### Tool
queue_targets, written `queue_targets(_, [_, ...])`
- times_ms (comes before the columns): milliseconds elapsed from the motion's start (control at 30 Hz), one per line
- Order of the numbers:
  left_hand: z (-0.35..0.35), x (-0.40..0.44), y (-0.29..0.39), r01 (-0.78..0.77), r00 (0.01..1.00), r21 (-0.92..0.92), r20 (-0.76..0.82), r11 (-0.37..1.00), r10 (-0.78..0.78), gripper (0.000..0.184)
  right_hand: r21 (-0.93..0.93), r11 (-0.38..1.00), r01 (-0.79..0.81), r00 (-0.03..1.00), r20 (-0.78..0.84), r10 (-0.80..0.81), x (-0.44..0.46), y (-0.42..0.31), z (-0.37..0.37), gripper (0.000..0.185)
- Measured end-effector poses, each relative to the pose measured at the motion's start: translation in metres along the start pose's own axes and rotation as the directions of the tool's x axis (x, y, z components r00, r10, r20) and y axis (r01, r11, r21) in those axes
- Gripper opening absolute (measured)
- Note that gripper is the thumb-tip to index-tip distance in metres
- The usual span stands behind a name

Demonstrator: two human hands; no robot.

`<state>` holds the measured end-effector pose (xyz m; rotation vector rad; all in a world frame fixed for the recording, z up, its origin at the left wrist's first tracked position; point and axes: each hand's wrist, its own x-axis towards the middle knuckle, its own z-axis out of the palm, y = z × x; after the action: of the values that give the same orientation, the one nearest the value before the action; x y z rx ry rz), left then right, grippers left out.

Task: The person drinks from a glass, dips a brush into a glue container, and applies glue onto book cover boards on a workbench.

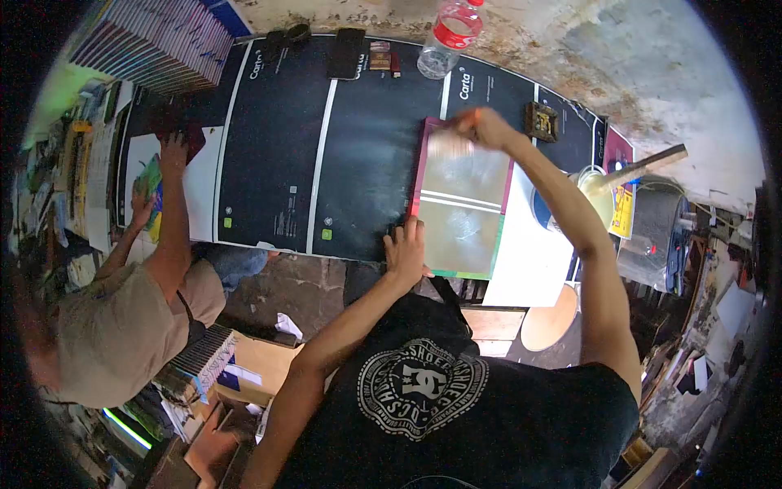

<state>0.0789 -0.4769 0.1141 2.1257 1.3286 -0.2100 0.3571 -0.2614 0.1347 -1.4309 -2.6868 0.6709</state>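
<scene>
My right hand [486,129] is closed around a wide brush, its orange handle between the fingers. The pale bristles [450,145] are smeared by motion over the far end of a book cover [461,174]. This cover lies flat, with tan boards, two white strips across its middle and a pink and green border. At its near left edge, my left hand [406,251] rests with fingers stretched out, touching the border. A white sheet [533,257] lies beside the cover on the right.
A bucket [599,200] with a wooden stick stands at the right. Along the back are a plastic bottle [448,41], a dark phone [347,54] and an ashtray [541,121]. At the left, a co-worker's hands [173,153] work near a stack of books [155,45].
</scene>
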Motion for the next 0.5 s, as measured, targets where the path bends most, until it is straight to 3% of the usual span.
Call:
queue_targets(33, [0.000, 0.000, 0.000, 0.001, 1.000, 0.012, -0.003, 1.000, 0.000, 0.111, 0.029, 0.997, 0.074, 0.981, -0.179, -0.068, 0.013, 0.016, -0.005, 0.031])
queue_targets(67, [0.001, 0.000, 0.000, 0.005, 1.000, 0.010, -0.012, 1.000, -0.005, 0.111, -0.198, 0.978, 0.063, 0.944, -0.305, -0.123, 0.018, 0.006, -0.029, 0.032])
queue_targets(100, [0.003, 0.000, 0.000, 0.005, 1.000, 0.013, -0.018, 1.000, -0.005, 0.111, -0.267, 0.964, 0.011, 0.953, -0.290, -0.091, 0.024, 0.011, -0.040, 0.028])
queue_targets(167, [0.001, 0.000, -0.001, 0.005, 1.000, 0.003, -0.012, 1.000, -0.005, 0.110, -0.025, 1.000, -0.002, 0.993, -0.119, -0.001, 0.024, 0.023, -0.042, 0.024])
queue_targets(233, [-0.001, 0.000, 0.000, 0.013, 1.000, -0.032, 0.009, 0.999, -0.013, 0.109, 0.311, 0.917, 0.250, 0.968, -0.096, -0.232, 0.008, 0.003, -0.029, 0.024])
queue_targets(267, [0.001, 0.002, -0.001, 0.008, 1.000, -0.034, -0.010, 0.999, -0.009, 0.109, 0.236, 0.972, 0.003, 0.994, 0.104, -0.028, 0.000, 0.003, -0.014, 0.023])
queue_targets(367, [0.008, -0.002, -0.003, -0.003, 1.000, -0.039, -0.020, 0.999, 0.002, 0.108, 0.086, 0.974, -0.212, 0.956, -0.189, 0.224, -0.017, 0.064, 0.002, 0.020])
queue_targets(400, [0.006, 0.002, -0.003, 0.001, 1.000, -0.044, -0.019, 0.999, -0.002, 0.107, -0.097, 0.972, -0.213, 0.880, -0.451, 0.148, -0.025, 0.079, 0.007, 0.021])
queue_targets(433, [0.005, 0.002, -0.003, 0.004, 1.000, -0.049, -0.006, 0.999, -0.004, 0.107, 0.071, 0.938, -0.338, 0.852, -0.399, 0.338, -0.029, 0.058, -0.016, 0.022])
queue_targets(500, [0.011, -0.001, -0.006, -0.012, 0.999, -0.030, -0.047, 0.999, 0.011, 0.114, 0.128, 0.974, -0.184, 0.792, -0.568, 0.225, -0.053, 0.034, -0.010, 0.022])
